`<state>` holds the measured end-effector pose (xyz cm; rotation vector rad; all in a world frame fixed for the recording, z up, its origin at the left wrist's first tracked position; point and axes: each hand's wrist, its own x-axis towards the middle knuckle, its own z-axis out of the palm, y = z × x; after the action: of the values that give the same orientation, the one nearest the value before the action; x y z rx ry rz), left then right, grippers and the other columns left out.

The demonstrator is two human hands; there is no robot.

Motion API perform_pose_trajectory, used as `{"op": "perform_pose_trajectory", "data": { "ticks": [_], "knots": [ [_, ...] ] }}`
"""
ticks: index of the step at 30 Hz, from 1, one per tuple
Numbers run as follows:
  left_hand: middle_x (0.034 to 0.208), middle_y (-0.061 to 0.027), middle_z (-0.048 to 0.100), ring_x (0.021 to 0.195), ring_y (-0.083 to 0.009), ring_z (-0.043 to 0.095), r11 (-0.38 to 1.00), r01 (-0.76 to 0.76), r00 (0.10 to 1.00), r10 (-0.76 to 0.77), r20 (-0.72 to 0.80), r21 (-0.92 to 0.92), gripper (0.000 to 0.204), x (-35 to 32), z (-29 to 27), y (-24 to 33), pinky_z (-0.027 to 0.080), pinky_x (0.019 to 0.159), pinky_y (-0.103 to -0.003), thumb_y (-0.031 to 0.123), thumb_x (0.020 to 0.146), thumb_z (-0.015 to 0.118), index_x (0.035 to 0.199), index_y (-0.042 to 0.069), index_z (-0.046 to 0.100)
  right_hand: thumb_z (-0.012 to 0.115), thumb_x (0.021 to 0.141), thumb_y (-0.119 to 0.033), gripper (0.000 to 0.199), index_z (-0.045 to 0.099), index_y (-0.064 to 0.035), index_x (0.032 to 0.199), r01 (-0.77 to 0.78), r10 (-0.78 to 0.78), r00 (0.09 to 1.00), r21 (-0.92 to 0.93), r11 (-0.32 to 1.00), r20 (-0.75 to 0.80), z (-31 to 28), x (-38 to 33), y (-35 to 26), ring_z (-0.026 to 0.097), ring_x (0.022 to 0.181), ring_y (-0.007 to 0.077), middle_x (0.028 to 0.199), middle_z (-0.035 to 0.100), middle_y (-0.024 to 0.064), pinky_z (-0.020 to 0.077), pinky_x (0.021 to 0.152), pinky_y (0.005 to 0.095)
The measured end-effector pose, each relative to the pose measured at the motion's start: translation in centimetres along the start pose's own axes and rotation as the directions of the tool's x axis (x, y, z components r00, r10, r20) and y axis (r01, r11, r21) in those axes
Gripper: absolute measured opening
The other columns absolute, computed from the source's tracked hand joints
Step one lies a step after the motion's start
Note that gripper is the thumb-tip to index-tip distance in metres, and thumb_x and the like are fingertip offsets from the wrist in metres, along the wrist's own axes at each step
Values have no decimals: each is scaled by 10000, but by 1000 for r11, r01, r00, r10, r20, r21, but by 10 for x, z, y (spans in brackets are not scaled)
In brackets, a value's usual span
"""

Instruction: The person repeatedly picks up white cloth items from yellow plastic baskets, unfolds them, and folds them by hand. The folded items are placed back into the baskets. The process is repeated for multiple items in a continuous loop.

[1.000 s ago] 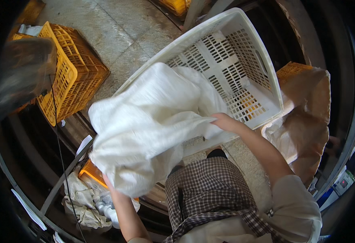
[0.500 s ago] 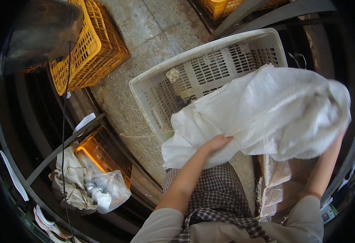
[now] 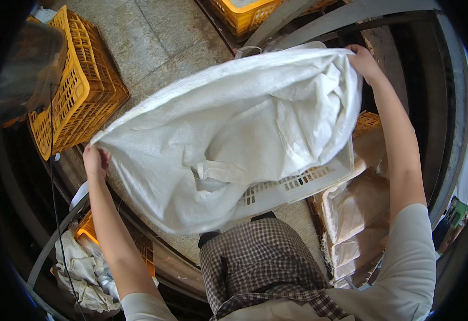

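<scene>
A large white woven sack (image 3: pixel 191 128) is stretched out between my two hands, its mouth spread wide so I look into it. My left hand (image 3: pixel 96 160) grips the rim at the far left end. At the upper right end my right hand (image 3: pixel 363 61) pinches the same rim. Under the sack stands a white plastic crate (image 3: pixel 298 187) with slotted walls. Most of the crate is hidden by the sack; part of its near side shows below the cloth.
Yellow slotted crates stand at the upper left (image 3: pixel 84 91) and top (image 3: pixel 244 16). At lower left, crumpled cloth (image 3: pixel 79 267) and clear plastic lie by an orange crate (image 3: pixel 87 230). A cloth-lined box (image 3: pixel 346 214) is right of my legs. Curved dark metal rails run along both sides.
Both hands have moved apart, the left outward to the left and up, the right upward. The bunched sack has opened out and now covers most of the white crate.
</scene>
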<state>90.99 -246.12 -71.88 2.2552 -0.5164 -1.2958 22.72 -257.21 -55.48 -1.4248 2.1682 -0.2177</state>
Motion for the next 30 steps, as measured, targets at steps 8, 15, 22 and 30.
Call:
{"op": "perform_pose_trajectory", "data": {
  "ticks": [8, 15, 22, 30],
  "knots": [
    [1284, -142, 485, 1186, -264, 462, 947, -283, 958, 287, 5, -150, 531, 62, 76, -55, 337, 1011, -356, 289, 930, 427, 1387, 53, 297, 612, 814, -246, 376, 560, -4, 1097, -290, 214, 942, 303, 908, 260, 54, 107, 45, 593, 887, 207, 1022, 611, 98, 466, 825, 341],
    [1251, -143, 492, 1131, -268, 498, 719, 435, 834, -94, 544, -542, 487, 70, 79, -203, 399, 950, -351, 296, 929, 441, 1313, 4, 368, 587, 842, -256, 320, 572, -17, 1055, -229, 149, 957, 335, 914, 248, 96, 102, 108, 586, 840, 197, 958, 607, 79, 464, 802, 325],
    [1150, -156, 522, 997, -278, 545, 988, -111, 904, 144, -402, 104, 393, 0, 39, -186, 446, 868, -353, 196, 882, 551, 1175, -51, 463, 563, 869, -266, 276, 584, -31, 1013, -45, 191, 904, 360, 932, -382, 45, 22, 136, 580, 794, 186, 893, 603, 60, 461, 779, 309],
    [1273, -180, 489, 1197, -313, 443, 321, -916, 401, 691, 602, 242, 597, -146, 160, -64, 308, 1017, -457, 240, 748, 659, 1264, 29, 447, 514, 888, -190, 248, 527, -30, 1078, -746, 379, 564, 255, 616, 734, 135, -227, 140, 614, 724, 143, 940, 615, 78, 493, 644, 226]
  ]
}}
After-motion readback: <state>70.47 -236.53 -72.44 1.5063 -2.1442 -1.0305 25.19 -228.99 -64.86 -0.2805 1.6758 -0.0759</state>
